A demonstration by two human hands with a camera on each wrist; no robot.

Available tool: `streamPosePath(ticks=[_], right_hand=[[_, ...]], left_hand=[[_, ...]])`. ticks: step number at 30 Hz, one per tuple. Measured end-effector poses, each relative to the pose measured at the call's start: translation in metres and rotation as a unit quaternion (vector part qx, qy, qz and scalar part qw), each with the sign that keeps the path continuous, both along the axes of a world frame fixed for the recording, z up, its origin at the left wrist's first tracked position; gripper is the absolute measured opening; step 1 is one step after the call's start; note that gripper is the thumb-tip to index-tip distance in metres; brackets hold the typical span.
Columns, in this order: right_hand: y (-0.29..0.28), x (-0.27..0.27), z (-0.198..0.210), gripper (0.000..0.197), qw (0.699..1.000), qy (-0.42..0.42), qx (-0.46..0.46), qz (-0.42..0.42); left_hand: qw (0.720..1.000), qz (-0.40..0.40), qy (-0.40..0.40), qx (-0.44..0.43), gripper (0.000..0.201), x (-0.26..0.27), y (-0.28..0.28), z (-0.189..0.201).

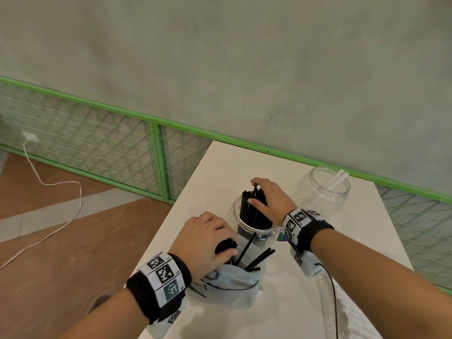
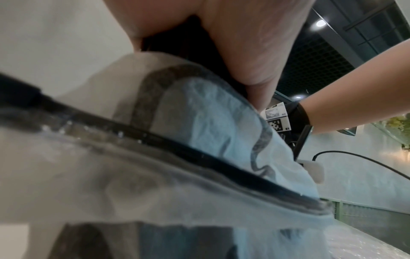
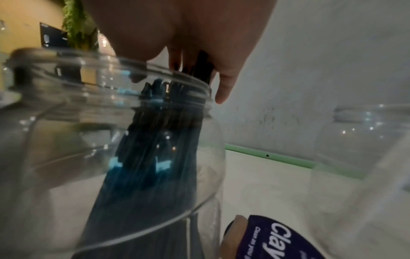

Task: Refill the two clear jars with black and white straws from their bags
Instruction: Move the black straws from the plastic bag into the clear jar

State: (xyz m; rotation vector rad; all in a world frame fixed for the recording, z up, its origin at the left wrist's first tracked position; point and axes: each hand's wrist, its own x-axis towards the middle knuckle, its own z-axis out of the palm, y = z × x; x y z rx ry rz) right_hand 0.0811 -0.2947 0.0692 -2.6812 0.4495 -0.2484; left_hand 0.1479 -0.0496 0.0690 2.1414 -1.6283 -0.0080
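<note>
A clear jar [image 1: 244,225] [image 3: 106,157] stands mid-table with a thick bundle of black straws [image 1: 252,209] [image 3: 155,157] leaning in it. My right hand [image 1: 266,199] [image 3: 195,57] grips the top of that bundle above the jar mouth. Just in front lies a pale blue bag [image 1: 232,287] [image 2: 210,126] with several black straws [image 1: 259,259] sticking out. My left hand [image 1: 210,238] [image 2: 244,52] grips a bunch of black straws at the bag's mouth. A second clear jar [image 1: 325,189] [image 3: 363,140] at the back right holds a couple of white straws [image 1: 338,178].
The white table [image 1: 220,167] ends at its left edge close to my left wrist. A green mesh fence [image 1: 97,143] and grey wall run behind. A crinkled clear bag [image 1: 342,304] lies at the front right, crossed by a black cable [image 1: 332,289]. A labelled object [image 3: 272,238] sits by the jar's base.
</note>
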Motion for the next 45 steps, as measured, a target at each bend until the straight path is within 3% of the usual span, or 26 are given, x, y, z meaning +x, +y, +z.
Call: streamPosePath(ticks=[3,8,14,21,24,28,33,42,45], right_hand=[[0.003,0.007,-0.001,0.018,0.995,-0.082,0.032,-0.040],[0.003,0.013,0.003,0.011,0.960,-0.202,0.152,-0.125],[-0.004,0.007,-0.002,0.023,0.995,-0.083,0.033,-0.053],[0.000,-0.003,-0.007,0.061,1.000,0.005,0.012,0.018],[0.002,0.005,-0.006,0.068,0.997,0.019,-0.031,0.075],[0.008,0.020,-0.014,0.054,0.995,-0.014,-0.023,0.093],[0.011,0.024,-0.020,0.015,0.992,-0.100,-0.013,0.073],[0.007,0.015,-0.009,0.008,0.984,-0.170,0.038,-0.024],[0.004,0.011,-0.009,0.012,0.988,-0.145,0.028,-0.041]], left_hand=[[1.000,0.003,0.000,-0.005,0.023,0.002,0.001,0.000],[1.000,0.004,0.000,0.005,0.025,0.006,0.001,0.001],[1.000,0.006,-0.001,0.008,0.026,0.007,0.000,0.000],[1.000,0.006,-0.005,0.002,0.022,0.005,0.001,0.000],[1.000,0.004,-0.008,-0.003,0.020,0.003,0.001,0.001],[1.000,0.005,-0.010,0.000,0.021,0.002,0.001,0.002],[1.000,0.010,-0.012,0.003,0.021,0.003,0.002,0.001],[1.000,0.010,-0.004,0.006,0.023,0.004,0.002,0.001],[1.000,0.011,-0.004,0.008,0.024,0.005,0.002,0.001]])
